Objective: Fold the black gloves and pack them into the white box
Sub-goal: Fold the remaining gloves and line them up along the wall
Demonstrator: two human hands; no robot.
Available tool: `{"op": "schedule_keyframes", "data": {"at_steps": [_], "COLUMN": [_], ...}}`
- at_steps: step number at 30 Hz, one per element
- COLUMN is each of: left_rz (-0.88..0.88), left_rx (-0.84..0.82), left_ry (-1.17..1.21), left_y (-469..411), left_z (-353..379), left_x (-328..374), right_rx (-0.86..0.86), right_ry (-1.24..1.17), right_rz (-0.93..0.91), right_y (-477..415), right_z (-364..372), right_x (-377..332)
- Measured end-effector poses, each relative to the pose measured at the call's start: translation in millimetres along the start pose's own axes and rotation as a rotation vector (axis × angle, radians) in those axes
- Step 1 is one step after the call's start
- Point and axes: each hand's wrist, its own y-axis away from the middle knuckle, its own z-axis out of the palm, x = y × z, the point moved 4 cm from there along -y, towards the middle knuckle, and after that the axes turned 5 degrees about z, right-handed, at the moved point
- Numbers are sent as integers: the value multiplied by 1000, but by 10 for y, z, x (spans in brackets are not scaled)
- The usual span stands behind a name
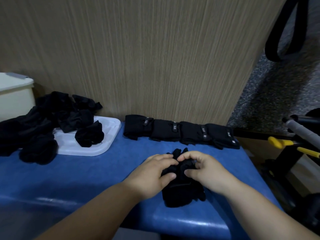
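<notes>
Black gloves (pixel 181 193), long axis toward wall (pixel 155 58), left hand (pixel 154 174) and right hand (pixel 206 172) pinching them

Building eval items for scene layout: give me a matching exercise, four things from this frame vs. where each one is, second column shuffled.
Things:
1. row of folded gloves
2. heap of unfolded gloves
3. white box
4. glove being folded

Places:
A. far left, behind the heap
B. lined up along the wood-grain wall
C. toward the near edge of the blue table, gripped by the left hand and right hand
D. spilling over the white tray

Pairs: 1-B, 2-D, 3-A, 4-C.
</notes>
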Motion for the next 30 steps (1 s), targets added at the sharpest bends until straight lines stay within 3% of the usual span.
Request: {"op": "schedule_keyframes", "data": {"at_steps": [5, 11, 17, 21, 24, 27, 30], "left_rz": [22, 11, -23, 40, 56, -2, -48], "left_rx": [37, -131, -165, -52, -59, -184, -262], "left_ry": [-5, -164, -247, -196, -195, -298, -348], "left_y": [-74, -107, -161, -214, -223, -197, -170], "left_z": [71, 217, 252, 247, 277, 351, 365], "left_x": [127, 319, 377, 439, 469, 432, 416], "right_rx": [121, 172, 225, 316, 189, -9, -86], "right_ry": [172, 498, 691, 653, 663, 775, 860], "right_rz": [-14, 109, 189, -19, -96, 0, 72], "right_y": [78, 205, 309, 296, 267, 247, 231], "right_z": [-195, -428, -506, -497, -377, -247, -216], "right_x": [121, 271, 266, 190, 176, 276, 338]}}
